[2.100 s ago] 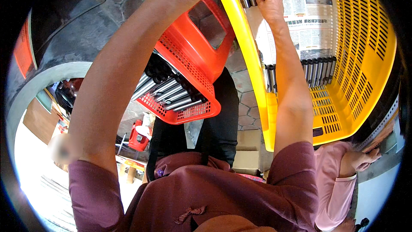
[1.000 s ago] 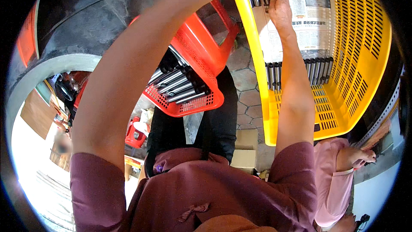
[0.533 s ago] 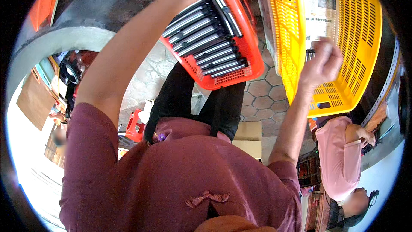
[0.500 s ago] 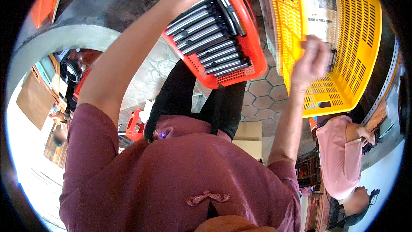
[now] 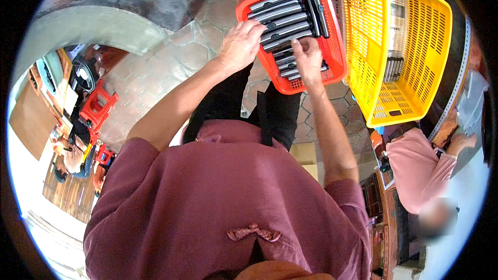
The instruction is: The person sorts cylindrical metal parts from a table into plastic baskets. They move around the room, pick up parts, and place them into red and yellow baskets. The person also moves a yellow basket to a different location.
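A red plastic basket [image 5: 340, 54] in front of me holds several slim black-and-silver bars [image 5: 282, 10], mostly laid side by side in rows. At its left side, my left hand [image 5: 241, 46] has its fingers closed at the left end of a bar [image 5: 285, 40]. My right hand [image 5: 308, 62] reaches in over the near rim, its thumb and curled fingers at that bar's right end. My fingers partly hide the grip. More bars lie lower in the basket beside my right hand.
To the right stands a tall yellow basket [image 5: 363, 57] with a small stack of similar bars [image 5: 393, 67] and printed paper [image 5: 398, 13] inside. A person in pink [image 5: 415, 168] is at the lower right. Red stools [image 5: 97, 106] stand at the left on the tiled floor [image 5: 150, 80].
My right hand has moved left from the yellow basket to the red basket. My left hand has come down from the red basket's far end to its left side. The view has shifted.
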Motion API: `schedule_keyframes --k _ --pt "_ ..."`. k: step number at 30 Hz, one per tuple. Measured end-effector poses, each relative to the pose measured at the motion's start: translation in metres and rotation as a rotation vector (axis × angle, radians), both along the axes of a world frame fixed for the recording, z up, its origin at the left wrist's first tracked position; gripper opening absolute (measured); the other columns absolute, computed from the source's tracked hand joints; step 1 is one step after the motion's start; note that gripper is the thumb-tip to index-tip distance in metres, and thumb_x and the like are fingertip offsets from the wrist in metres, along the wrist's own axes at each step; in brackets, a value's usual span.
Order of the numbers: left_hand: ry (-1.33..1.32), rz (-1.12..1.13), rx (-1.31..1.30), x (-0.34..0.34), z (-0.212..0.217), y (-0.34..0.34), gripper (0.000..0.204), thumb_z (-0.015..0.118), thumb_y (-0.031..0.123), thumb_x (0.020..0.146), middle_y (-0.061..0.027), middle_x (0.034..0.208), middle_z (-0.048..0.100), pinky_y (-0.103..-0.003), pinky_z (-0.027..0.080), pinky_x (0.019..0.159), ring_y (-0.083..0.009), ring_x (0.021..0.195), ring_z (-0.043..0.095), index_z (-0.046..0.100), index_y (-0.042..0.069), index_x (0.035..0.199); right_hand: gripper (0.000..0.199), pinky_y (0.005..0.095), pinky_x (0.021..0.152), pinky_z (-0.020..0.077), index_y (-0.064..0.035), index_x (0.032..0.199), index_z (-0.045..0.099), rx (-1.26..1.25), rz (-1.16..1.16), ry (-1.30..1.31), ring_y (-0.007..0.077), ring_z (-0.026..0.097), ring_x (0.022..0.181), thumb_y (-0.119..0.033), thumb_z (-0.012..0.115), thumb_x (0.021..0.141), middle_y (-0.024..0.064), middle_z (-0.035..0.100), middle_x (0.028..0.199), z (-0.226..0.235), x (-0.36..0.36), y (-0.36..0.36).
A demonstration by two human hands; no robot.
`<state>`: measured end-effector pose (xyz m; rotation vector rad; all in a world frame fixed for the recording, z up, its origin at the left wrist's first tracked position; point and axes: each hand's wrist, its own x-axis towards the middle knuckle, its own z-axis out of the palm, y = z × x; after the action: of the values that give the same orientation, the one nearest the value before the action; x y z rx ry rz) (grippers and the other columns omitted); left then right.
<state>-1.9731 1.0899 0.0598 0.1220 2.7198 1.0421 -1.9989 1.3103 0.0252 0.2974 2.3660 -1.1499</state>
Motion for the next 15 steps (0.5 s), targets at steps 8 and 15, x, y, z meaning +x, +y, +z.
schedule_keyframes --k 8,15 --pt "-0.144 -0.151 -0.103 -0.040 -0.006 0.029 0.027 0.058 0.015 0.085 -0.0192 0.104 0.058 -0.046 0.049 0.086 -0.0365 0.099 0.059 0.056 -0.001 0.105 0.038 0.0274 0.056 0.0508 0.0066 0.101 0.048 -0.281 -0.588 -0.177 0.0145 0.060 0.069 -0.028 0.062 0.093 0.0113 0.061 0.084 -0.030 0.040 -0.065" --pt "-0.351 -0.100 -0.057 -0.050 -0.019 0.044 0.027 0.056 0.020 0.087 -0.0226 0.108 0.057 -0.049 0.050 0.084 -0.0402 0.097 0.060 0.055 -0.002 0.102 0.035 0.0274 0.051 0.0475 0.0061 0.101 0.048 -0.346 -0.717 -0.131 0.0131 0.057 0.065 -0.027 0.059 0.094 0.0092 0.060 0.078 -0.029 0.025 -0.059"
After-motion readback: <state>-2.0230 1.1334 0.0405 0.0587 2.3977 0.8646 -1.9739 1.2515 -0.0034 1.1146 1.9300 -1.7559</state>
